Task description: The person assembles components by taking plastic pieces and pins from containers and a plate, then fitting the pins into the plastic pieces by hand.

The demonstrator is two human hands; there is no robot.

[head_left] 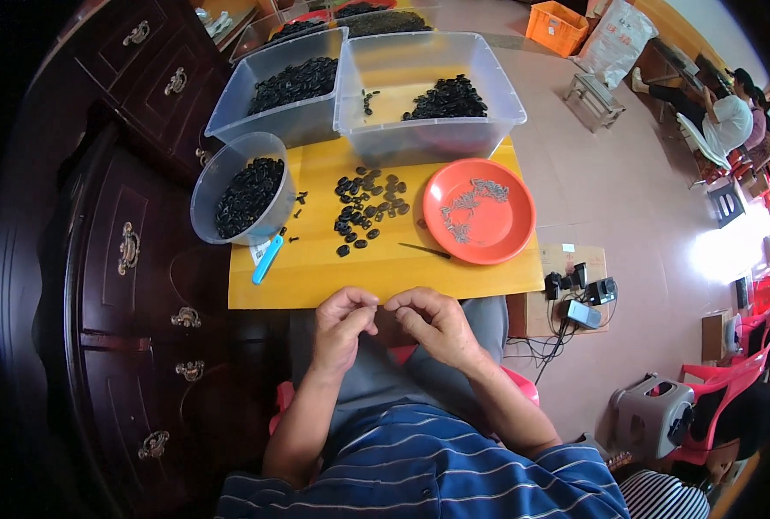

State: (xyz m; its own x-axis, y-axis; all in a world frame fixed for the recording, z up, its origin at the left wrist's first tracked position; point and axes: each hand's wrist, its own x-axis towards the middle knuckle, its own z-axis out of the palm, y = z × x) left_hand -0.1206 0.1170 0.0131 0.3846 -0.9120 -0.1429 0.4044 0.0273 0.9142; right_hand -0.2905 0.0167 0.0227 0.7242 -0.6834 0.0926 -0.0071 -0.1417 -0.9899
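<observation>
Both hands meet at the yellow table's [316, 290] near edge: left hand [340, 327] and right hand [434, 324] pinch fingertips together at 6 o'clock, anything between them too small to make out. Loose black parts [366, 208] lie at 12 o'clock, an orange dish [516, 238] of small metal pieces at 1, a round tub [214, 186] at 10.

Two hands [343, 322], three clear bins [428, 86], one orange dish [480, 246].
</observation>
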